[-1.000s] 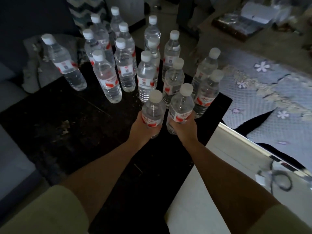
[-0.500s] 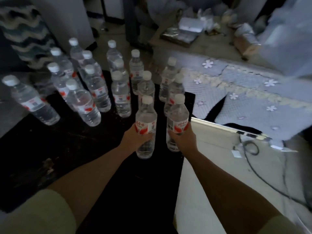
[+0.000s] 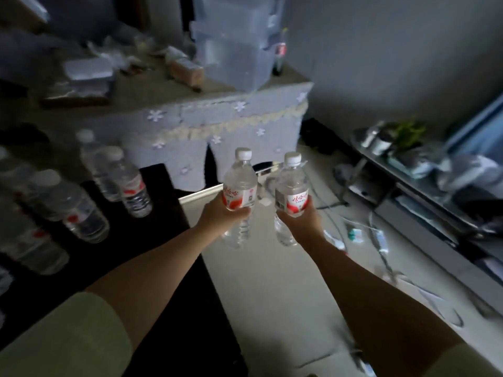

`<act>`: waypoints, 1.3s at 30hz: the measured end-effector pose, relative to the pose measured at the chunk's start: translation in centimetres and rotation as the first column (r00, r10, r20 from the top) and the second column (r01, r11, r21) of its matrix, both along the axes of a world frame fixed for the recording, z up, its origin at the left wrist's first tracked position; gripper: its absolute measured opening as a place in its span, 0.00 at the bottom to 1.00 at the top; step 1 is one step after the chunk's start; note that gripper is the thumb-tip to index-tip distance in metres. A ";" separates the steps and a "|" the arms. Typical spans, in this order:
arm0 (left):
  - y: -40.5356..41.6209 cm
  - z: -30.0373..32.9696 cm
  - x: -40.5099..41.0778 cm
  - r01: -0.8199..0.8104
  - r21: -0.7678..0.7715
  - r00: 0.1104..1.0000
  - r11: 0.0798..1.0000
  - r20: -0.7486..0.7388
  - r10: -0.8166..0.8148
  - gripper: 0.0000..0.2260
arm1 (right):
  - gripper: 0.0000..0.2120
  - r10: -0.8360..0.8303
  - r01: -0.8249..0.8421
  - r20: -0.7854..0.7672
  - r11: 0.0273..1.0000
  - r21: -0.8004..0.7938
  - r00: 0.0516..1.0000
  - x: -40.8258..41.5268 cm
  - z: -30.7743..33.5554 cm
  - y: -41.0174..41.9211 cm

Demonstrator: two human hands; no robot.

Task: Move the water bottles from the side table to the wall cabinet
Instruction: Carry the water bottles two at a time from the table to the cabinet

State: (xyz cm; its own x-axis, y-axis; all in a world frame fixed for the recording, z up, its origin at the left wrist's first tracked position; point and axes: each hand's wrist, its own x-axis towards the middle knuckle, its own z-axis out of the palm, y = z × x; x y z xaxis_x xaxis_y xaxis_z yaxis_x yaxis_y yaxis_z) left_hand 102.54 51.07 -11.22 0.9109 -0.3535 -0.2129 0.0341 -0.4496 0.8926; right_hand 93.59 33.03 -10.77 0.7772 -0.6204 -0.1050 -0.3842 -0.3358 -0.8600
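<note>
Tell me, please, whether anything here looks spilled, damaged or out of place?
No spill or damage shows. Both held bottles, in the left hand and right hand, are upright and capped. The oddity: loose cables strewn across the pale floor ahead.

The two held bottles, left bottle [image 3: 240, 186] and right bottle [image 3: 290, 191], are clear plastic with white caps and white labels bearing red blotches and red script. The bottles [image 3: 81, 210] standing on the table carry the same white caps and red-and-white labels. The table [image 3: 168, 262] is black. The cloth [image 3: 231, 126] draped behind is pale grey-blue, strewn with white flowers and crossed by a cream scalloped band. The floor [image 3: 266, 295] is off-white. The sleeves [image 3: 68, 338] are pale olive green. The wall [image 3: 394, 55] is grey. The plant [image 3: 409, 133] at right is bright green. The bins [image 3: 234, 42] are translucent pale blue.
</note>
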 end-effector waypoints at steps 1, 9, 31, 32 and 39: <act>-1.7 0.1 -0.3 0.051 0.010 0.999 0.999 0.000 -0.051 0.27 | 0.32 -0.049 0.049 0.003 0.999 0.002 0.999 -1.4 0.4 -1.4; -14.5 1.8 -6.8 0.400 0.041 0.917 0.916 -0.005 -0.400 0.31 | 0.28 -0.407 0.407 0.073 0.913 0.012 0.911 -14.3 1.7 -10.4; -40.6 3.8 -48.4 0.909 0.062 0.410 0.412 0.049 -0.911 0.29 | 0.27 -0.908 0.917 0.140 0.399 0.008 0.395 -60.9 3.5 -20.5; -41.4 3.8 -49.9 0.918 0.056 0.390 0.392 0.050 -0.919 0.27 | 0.27 -0.922 0.930 0.130 0.367 -0.009 0.365 -62.3 3.4 -20.8; -46.1 3.1 -57.1 0.970 -0.003 0.245 0.245 0.023 -0.969 0.22 | 0.25 -0.973 0.973 0.076 0.213 -0.094 0.220 -68.9 3.0 -22.7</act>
State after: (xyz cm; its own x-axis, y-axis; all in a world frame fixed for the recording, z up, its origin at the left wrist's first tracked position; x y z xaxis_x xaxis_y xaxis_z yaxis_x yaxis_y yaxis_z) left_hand 45.46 4.99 -8.16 -0.1193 -0.9744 -0.1907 -0.4304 -0.1223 0.8943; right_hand 24.65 10.29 -7.81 -0.4403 -0.8978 0.0131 -0.4760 0.2211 -0.8512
